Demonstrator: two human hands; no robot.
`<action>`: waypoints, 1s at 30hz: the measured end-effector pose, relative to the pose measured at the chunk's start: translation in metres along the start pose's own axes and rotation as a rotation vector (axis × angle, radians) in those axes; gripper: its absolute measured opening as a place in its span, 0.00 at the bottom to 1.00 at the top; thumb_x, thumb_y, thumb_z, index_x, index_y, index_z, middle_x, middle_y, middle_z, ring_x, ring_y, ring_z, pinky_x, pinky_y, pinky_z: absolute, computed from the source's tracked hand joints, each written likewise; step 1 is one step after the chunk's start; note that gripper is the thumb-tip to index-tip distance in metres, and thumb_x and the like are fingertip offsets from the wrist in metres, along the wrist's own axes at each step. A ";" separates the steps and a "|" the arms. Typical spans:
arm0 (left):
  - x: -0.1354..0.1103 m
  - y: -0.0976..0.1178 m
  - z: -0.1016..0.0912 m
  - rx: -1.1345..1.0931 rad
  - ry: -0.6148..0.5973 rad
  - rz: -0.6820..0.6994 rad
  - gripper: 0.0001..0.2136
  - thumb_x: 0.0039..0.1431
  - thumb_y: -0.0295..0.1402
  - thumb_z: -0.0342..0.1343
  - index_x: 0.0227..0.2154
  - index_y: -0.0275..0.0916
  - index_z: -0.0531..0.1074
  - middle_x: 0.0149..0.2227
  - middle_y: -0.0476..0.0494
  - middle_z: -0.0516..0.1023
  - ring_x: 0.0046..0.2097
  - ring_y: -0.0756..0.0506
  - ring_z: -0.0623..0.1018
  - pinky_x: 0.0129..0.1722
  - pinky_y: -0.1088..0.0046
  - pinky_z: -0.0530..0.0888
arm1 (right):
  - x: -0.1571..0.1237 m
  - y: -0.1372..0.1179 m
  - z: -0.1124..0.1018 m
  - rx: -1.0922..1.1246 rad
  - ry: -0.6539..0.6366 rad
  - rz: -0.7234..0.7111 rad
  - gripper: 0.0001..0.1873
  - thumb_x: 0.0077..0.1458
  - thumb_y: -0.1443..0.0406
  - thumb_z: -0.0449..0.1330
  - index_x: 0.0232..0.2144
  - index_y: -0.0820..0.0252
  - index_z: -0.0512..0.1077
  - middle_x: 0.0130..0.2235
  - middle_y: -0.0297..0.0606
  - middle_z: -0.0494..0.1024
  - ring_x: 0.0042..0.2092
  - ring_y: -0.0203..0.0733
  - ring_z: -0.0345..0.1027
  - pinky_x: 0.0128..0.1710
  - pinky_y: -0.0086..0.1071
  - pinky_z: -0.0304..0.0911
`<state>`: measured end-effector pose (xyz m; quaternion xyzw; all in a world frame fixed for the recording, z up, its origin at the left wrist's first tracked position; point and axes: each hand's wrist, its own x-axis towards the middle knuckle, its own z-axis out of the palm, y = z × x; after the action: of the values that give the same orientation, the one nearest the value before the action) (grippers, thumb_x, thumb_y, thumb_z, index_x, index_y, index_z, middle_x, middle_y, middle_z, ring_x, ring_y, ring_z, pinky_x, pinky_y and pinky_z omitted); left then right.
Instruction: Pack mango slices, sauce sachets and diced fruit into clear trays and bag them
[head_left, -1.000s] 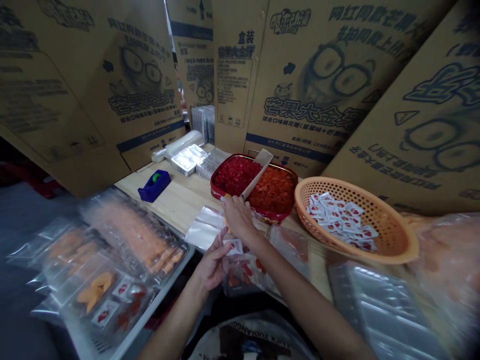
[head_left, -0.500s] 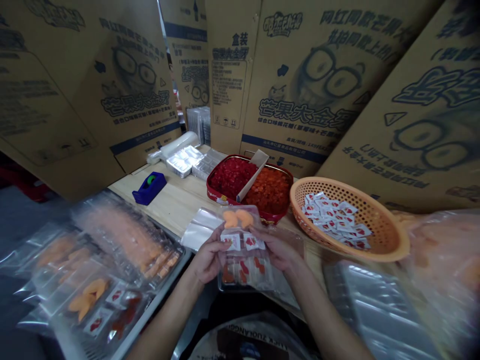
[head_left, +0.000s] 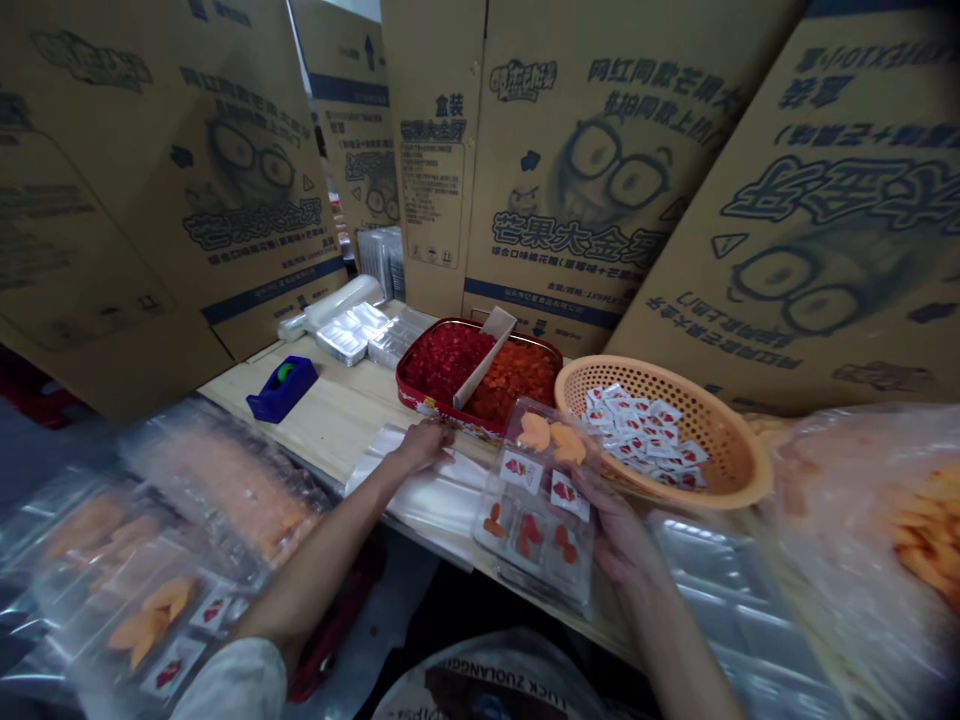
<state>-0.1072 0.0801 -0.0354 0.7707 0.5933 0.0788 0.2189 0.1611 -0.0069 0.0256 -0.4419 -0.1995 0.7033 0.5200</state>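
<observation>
Filled tray (head_left: 534,502) extends left from my gripping right hand (head_left: 613,522); whether my left hand (head_left: 426,446) pinches clear plastic (head_left: 442,504) I can't tell.

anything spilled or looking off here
Nothing looks spilled: red pieces and orange pieces lie in the tin, sachets in the basket. The tray is askew, but the right hand holds it. Slightly odd: the pale strip between the colours seems to jut above the tin's back rim.

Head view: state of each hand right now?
Left hand: at flat, clear plastic sleeves; grip cannot be told.
Right hand: holding clear plastic compartment tray.
</observation>
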 end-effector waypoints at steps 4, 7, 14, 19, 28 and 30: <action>0.007 -0.008 0.005 -0.030 -0.016 0.062 0.12 0.56 0.38 0.52 0.36 0.34 0.70 0.37 0.44 0.73 0.38 0.47 0.73 0.39 0.63 0.71 | -0.004 -0.004 -0.004 0.034 0.038 0.037 0.12 0.31 0.67 0.70 0.25 0.58 0.76 0.27 0.32 0.79 0.26 0.38 0.72 0.27 0.31 0.71; 0.010 -0.012 0.007 -0.071 0.016 0.106 0.12 0.56 0.39 0.52 0.33 0.33 0.70 0.34 0.45 0.72 0.35 0.48 0.72 0.36 0.66 0.71 | -0.004 -0.005 -0.007 0.057 0.041 0.028 0.13 0.30 0.68 0.70 0.25 0.59 0.75 0.27 0.32 0.79 0.26 0.37 0.72 0.26 0.30 0.71; 0.003 -0.006 0.000 -0.183 0.099 0.167 0.09 0.52 0.37 0.55 0.25 0.36 0.72 0.24 0.48 0.73 0.29 0.48 0.70 0.30 0.74 0.64 | -0.004 -0.006 -0.005 0.075 0.020 0.005 0.16 0.29 0.67 0.71 0.26 0.60 0.75 0.27 0.32 0.79 0.25 0.38 0.72 0.26 0.30 0.70; -0.007 0.005 -0.007 -0.252 0.125 0.204 0.08 0.53 0.34 0.52 0.24 0.38 0.73 0.27 0.46 0.74 0.31 0.48 0.71 0.33 0.75 0.64 | -0.004 -0.006 -0.006 0.115 0.033 0.002 0.17 0.28 0.66 0.72 0.27 0.60 0.75 0.26 0.31 0.79 0.26 0.36 0.72 0.27 0.28 0.70; -0.022 0.022 -0.029 -0.502 0.279 0.065 0.11 0.44 0.32 0.59 0.34 0.40 0.72 0.27 0.50 0.73 0.32 0.48 0.71 0.33 0.75 0.65 | -0.004 -0.011 -0.015 0.178 0.046 -0.099 0.14 0.36 0.67 0.69 0.30 0.58 0.74 0.32 0.31 0.79 0.31 0.38 0.73 0.31 0.31 0.72; -0.026 0.028 -0.037 -0.611 0.265 0.039 0.15 0.42 0.35 0.60 0.36 0.38 0.72 0.28 0.49 0.74 0.32 0.48 0.71 0.33 0.74 0.66 | -0.004 -0.013 -0.015 0.211 0.071 -0.087 0.13 0.37 0.67 0.68 0.30 0.58 0.74 0.33 0.31 0.79 0.32 0.38 0.73 0.33 0.32 0.72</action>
<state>-0.1038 0.0585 0.0132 0.6637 0.5504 0.3568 0.3595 0.1813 -0.0086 0.0292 -0.4003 -0.1249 0.6810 0.6003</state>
